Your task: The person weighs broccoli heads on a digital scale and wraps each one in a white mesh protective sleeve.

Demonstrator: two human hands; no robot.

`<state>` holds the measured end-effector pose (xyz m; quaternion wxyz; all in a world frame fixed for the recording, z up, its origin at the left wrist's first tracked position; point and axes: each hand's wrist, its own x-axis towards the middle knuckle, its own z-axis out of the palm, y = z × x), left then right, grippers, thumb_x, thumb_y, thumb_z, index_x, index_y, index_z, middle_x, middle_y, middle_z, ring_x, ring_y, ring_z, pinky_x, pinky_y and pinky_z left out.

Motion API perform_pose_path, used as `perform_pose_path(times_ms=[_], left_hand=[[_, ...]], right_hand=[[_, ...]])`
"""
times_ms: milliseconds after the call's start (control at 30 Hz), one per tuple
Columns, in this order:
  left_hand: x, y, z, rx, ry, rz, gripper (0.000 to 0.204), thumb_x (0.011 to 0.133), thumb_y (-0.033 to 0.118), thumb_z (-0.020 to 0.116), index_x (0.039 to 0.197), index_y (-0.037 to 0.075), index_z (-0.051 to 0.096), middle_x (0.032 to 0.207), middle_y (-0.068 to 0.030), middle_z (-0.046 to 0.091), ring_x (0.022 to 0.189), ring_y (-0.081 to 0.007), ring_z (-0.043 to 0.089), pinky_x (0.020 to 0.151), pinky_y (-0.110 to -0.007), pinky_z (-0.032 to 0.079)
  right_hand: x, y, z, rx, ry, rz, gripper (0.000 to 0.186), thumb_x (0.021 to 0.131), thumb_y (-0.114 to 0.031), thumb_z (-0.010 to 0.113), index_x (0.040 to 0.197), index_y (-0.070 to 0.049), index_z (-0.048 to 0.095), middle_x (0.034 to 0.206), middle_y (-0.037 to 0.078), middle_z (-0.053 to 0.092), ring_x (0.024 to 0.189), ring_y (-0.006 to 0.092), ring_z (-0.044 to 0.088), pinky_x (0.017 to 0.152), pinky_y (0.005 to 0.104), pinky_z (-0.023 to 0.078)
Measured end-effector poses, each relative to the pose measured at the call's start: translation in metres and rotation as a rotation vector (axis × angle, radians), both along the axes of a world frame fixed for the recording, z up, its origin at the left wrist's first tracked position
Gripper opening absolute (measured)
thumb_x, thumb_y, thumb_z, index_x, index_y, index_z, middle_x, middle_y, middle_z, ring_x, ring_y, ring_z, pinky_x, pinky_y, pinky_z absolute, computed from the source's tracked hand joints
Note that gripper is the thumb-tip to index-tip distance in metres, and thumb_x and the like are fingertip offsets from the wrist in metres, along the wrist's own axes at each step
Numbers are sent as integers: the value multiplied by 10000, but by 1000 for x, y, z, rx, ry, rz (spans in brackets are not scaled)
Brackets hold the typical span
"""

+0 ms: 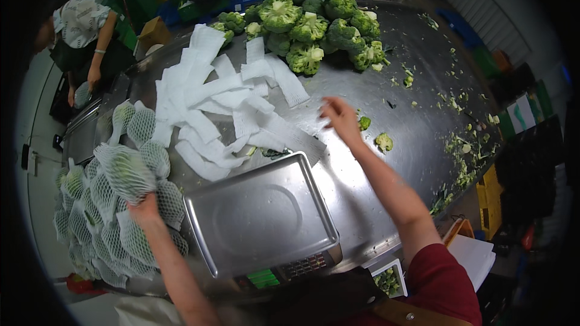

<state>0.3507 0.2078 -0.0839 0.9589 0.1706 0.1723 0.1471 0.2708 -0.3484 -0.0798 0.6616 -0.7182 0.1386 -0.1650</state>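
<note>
At the left, my left hand [144, 208] is closed on a broccoli head in a white foam net [124, 172], held over a pile of similar netted broccoli [118, 235]. My right hand [341, 121] hangs over the metal table with its fingers apart and nothing in them. It is nearest to two small broccoli florets [383, 141]. Between my arms stands a weighing scale with a bare steel pan [254, 211] and a keypad [302, 267] along its near side. Flat white foam net sleeves [205, 93] lie heaped beyond the scale.
Bare broccoli heads [308, 27] are stacked at the far side of the steel table [417, 115]. Green trimmings [459, 163] litter its right side. Another person [84, 30] at the far left has a hand on a netted item. A white container [389, 279] of green pieces stands near my right elbow.
</note>
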Motion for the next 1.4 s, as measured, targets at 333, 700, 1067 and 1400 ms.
perform_pose_path(times_ms=[333,700,1067,1400], left_hand=[[21,-33,26,-17,-229,-152,580,962,202,394,1457,34,141,1527,-155,134,1384,-409,157,1044,-543,307],[-90,-261,79,593,-80,-850,714,839,193,555,1412,-11,182,1335,-237,419,1157,-345,513,879,-440,492],[-179,-213,75,1183,-252,-755,746,564,174,785,1230,1,497,1240,-143,525,1161,-265,497,996,-359,376],[-199,-213,108,1767,-396,-372,676,671,191,713,1262,-25,467,1355,-188,423,1281,-320,388,1053,-413,318]], right_hand=[[171,-154,25,-1305,140,-394,584,756,-166,699,1284,-172,451,1237,167,442,1053,377,529,836,451,474],[12,3,92,-417,-20,121,360,760,-121,726,1063,-20,562,924,77,614,737,129,620,630,260,533],[-20,46,-15,-698,105,99,313,787,-228,701,994,-5,629,1058,160,578,995,271,567,810,350,478],[-90,29,16,-188,234,50,242,813,-208,627,885,15,565,732,104,630,636,153,630,573,274,485]])
